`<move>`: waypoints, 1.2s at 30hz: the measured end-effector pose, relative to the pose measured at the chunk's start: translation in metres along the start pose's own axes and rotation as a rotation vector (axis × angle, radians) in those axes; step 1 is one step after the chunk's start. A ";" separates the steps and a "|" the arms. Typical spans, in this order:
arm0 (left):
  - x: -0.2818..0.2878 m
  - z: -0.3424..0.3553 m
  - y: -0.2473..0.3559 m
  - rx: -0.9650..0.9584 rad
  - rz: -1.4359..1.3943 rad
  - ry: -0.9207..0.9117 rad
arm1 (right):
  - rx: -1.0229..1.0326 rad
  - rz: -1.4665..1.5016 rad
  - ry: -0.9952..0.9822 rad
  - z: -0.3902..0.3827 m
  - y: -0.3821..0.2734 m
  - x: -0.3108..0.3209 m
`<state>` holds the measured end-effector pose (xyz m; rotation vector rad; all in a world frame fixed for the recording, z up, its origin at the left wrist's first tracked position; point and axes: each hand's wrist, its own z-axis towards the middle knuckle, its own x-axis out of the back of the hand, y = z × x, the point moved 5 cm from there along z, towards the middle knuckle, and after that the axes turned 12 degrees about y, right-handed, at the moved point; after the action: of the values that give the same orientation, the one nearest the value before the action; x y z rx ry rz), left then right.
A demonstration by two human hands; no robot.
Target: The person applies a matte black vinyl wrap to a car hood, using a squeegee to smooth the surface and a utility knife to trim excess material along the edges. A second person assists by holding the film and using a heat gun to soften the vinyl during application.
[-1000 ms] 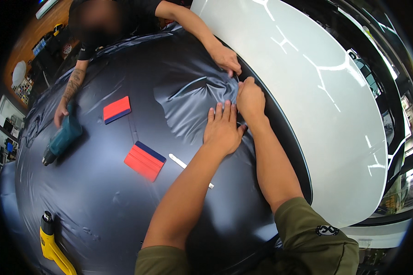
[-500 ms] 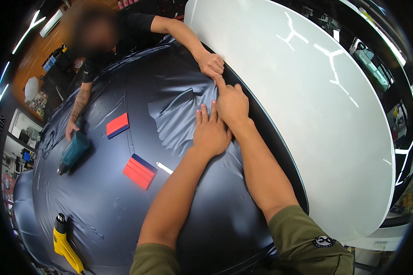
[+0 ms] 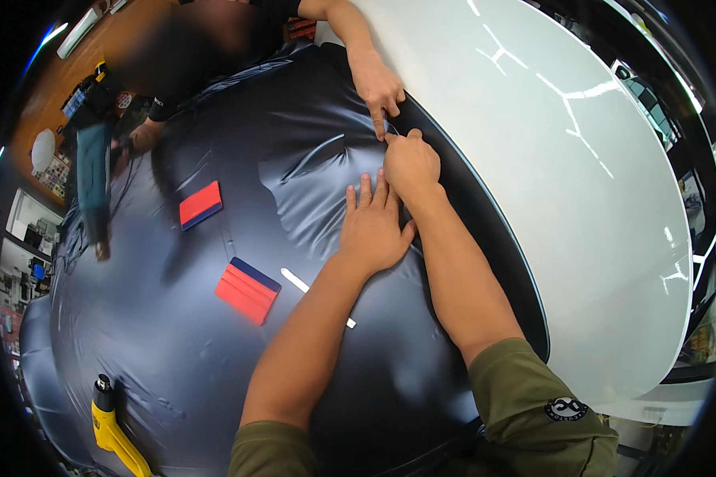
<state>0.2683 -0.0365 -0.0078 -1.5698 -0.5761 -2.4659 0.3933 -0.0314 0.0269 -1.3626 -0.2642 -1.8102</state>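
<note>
Dark satin vinyl film covers a broad curved surface in front of me. My left hand lies flat on it with fingers spread, beside a wrinkled patch. Just right of that, my right hand is closed on the film near its dark border strip. A co-worker's hand reaches from above, a finger touching the film close to my right fingertips. The co-worker's other hand holds a teal heat gun, blurred by motion. A raised, curved slit or fold shows in the film left of my hands.
Two red squeegees with dark blue edges, an upper one and a lower one, lie on the film. A slim white stick passes under my left forearm. A yellow heat gun rests lower left. A glossy white panel curves along the right.
The co-worker has lifted the teal heat gun off the film, toward the far left. Their other hand has opened from a fist to an extended finger. My hands stay nearly in place.
</note>
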 end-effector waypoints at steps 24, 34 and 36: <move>-0.003 0.004 0.010 -0.052 -0.033 0.026 | 0.443 -0.150 -0.038 0.022 0.009 0.011; -0.003 0.001 0.006 -0.026 -0.034 0.044 | 1.237 -0.507 -0.080 0.020 -0.001 0.022; -0.004 0.002 0.006 -0.017 -0.048 0.057 | 1.457 -0.559 0.003 0.006 -0.010 0.022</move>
<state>0.2733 -0.0418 -0.0091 -1.5030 -0.5927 -2.5482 0.3891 -0.0321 0.0517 -0.2064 -1.6769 -1.3447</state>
